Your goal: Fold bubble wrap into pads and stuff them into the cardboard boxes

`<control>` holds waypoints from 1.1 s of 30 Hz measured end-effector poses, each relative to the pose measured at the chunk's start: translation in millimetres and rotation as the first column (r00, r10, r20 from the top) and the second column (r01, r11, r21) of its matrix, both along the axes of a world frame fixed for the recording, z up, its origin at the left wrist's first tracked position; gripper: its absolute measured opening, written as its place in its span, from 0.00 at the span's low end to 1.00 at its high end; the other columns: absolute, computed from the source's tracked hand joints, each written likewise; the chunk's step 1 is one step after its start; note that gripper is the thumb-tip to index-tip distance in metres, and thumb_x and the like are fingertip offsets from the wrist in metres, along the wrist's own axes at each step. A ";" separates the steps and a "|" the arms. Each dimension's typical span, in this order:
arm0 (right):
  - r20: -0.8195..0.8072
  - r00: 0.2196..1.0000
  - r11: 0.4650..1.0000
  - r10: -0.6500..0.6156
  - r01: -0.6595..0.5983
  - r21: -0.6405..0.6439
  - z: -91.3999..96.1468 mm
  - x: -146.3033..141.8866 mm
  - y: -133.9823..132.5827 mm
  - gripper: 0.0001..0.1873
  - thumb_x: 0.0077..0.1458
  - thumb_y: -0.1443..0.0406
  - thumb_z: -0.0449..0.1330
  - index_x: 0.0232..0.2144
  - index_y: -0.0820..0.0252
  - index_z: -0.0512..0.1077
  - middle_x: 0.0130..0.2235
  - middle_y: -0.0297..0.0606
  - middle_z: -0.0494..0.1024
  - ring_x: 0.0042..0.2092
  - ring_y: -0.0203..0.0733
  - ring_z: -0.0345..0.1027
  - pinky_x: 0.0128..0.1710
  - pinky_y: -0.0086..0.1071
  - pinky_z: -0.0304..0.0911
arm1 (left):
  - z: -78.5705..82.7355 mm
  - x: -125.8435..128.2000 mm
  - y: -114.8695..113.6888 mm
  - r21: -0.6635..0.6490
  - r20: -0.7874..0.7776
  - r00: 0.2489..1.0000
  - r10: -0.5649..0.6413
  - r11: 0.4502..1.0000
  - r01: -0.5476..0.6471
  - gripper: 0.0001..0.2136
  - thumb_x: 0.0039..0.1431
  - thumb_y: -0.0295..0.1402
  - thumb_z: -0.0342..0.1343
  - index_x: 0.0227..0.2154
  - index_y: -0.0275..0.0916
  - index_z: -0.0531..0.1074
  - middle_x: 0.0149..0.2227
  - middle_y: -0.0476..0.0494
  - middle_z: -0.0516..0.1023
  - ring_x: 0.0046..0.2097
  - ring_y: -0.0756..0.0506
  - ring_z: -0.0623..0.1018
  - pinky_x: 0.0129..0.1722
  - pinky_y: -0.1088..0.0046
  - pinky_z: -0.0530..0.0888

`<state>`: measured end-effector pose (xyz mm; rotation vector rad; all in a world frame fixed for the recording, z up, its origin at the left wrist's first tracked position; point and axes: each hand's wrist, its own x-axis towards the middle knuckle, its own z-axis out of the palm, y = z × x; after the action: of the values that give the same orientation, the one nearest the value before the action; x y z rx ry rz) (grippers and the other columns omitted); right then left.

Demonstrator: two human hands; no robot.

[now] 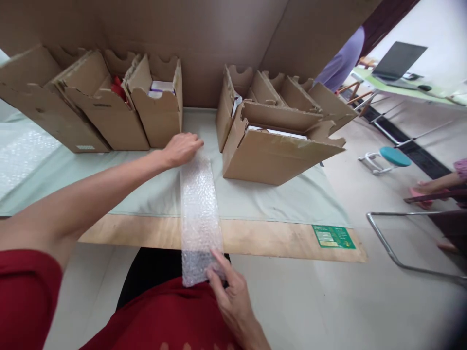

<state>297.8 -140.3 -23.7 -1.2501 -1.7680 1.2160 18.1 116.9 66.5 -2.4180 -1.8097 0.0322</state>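
Observation:
A long, flat strip of bubble wrap (200, 204) lies across the table from front to back, its near end hanging past the front edge over my lap. My left hand (182, 149) is reached forward with fingers curled at the strip's far end; the fingertips are partly hidden. At the near end, my right hand (235, 294) pinches the strip's right edge between thumb and fingers. The strip passes over a pale green cloth (153, 189) and the table's bare wooden edge (131, 232).
Open cardboard boxes (166, 116) stand at the back left, more at the right, including a wide front box (270, 160). Behind rises a tall cardboard panel (204, 53). More bubble wrap (25, 155) lies far left. On the right are a stool (394, 156), a laptop (396, 63) and other people.

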 end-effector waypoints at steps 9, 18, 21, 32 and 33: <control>-0.117 0.992 0.981 0.048 -0.069 -0.183 15.5 -25.1 20.6 0.14 0.64 0.59 0.60 0.47 0.54 0.83 0.40 0.39 0.86 0.39 0.46 0.80 0.42 0.35 0.75 | -27.9 7.0 0.7 0.134 0.183 0.979 -0.094 0.988 0.070 0.23 0.62 0.25 0.54 0.60 0.32 0.70 0.57 0.27 0.76 0.58 0.32 0.73 0.55 0.50 0.71; -0.350 0.934 0.798 0.068 -0.261 -0.543 27.8 -1.5 28.0 0.22 0.61 0.53 0.66 0.53 0.55 0.78 0.39 0.40 0.85 0.34 0.42 0.78 0.39 0.35 0.74 | -41.0 -13.0 -226.3 -0.006 0.688 0.647 -0.330 0.888 0.459 0.33 0.55 0.25 0.54 0.66 0.41 0.65 0.64 0.35 0.74 0.67 0.36 0.72 0.66 0.45 0.70; -0.473 0.879 0.753 0.060 -0.351 -0.556 43.4 -3.2 47.9 0.26 0.59 0.50 0.68 0.55 0.55 0.75 0.40 0.41 0.85 0.34 0.40 0.78 0.41 0.36 0.75 | -48.7 -7.5 -232.9 0.018 0.702 0.650 -0.291 0.920 0.392 0.28 0.58 0.29 0.57 0.63 0.39 0.69 0.60 0.34 0.78 0.62 0.36 0.77 0.64 0.48 0.72; -0.365 0.921 0.948 0.132 -0.225 -0.224 34.5 -34.0 131.4 0.44 0.62 0.56 0.62 0.73 0.50 0.47 0.62 0.51 0.74 0.57 0.51 0.76 0.40 0.38 0.77 | -48.9 20.2 -171.2 -0.384 0.886 0.230 0.402 0.916 -0.120 0.15 0.60 0.39 0.57 0.46 0.38 0.75 0.26 0.53 0.75 0.27 0.49 0.76 0.28 0.73 0.72; -0.306 0.941 0.973 0.144 -0.191 -0.130 29.1 -31.2 128.2 0.42 0.64 0.58 0.60 0.73 0.49 0.48 0.61 0.50 0.75 0.56 0.51 0.75 0.41 0.40 0.77 | -50.4 20.7 -171.5 -0.373 0.890 0.227 0.396 0.917 -0.138 0.18 0.59 0.38 0.57 0.51 0.37 0.73 0.27 0.53 0.76 0.27 0.49 0.76 0.29 0.73 0.73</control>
<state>266.5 -12.0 5.3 -0.9549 -1.6064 1.5786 38.7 -54.6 16.1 -2.2892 -2.7487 -1.7014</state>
